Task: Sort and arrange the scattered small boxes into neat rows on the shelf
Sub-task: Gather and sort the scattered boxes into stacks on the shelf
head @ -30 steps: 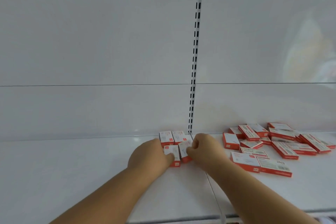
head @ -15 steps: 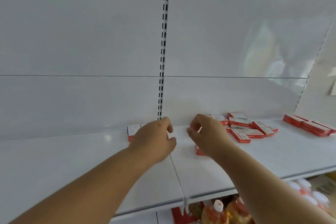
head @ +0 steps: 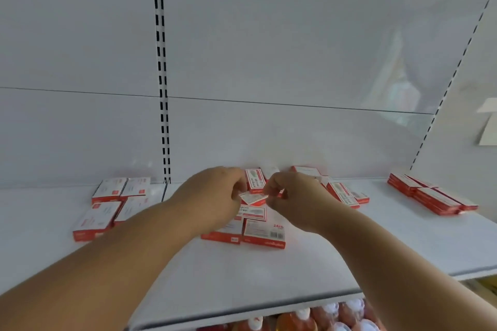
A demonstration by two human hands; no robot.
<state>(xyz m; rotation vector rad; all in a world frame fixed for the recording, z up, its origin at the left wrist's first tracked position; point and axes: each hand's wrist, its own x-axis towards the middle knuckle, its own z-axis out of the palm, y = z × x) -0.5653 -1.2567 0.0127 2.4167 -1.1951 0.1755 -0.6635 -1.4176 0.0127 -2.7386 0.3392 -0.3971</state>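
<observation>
Two red-and-white boxes [head: 265,232] lie nearest on the white shelf [head: 269,274]. Above them, the left hand [head: 212,196] and right hand [head: 293,199] pinch one small box [head: 252,198] between fingertips. Four arranged boxes [head: 113,204] sit left; scattered boxes [head: 341,191] lie behind.

Front box [head: 265,232]: "ZAI6"-like print, barcode; other box labels too blurred.

Red-and-white small boxes [head: 265,232] lie flat on the white shelf [head: 269,274] — 4 squared up [head: 111,205] at left.
</observation>
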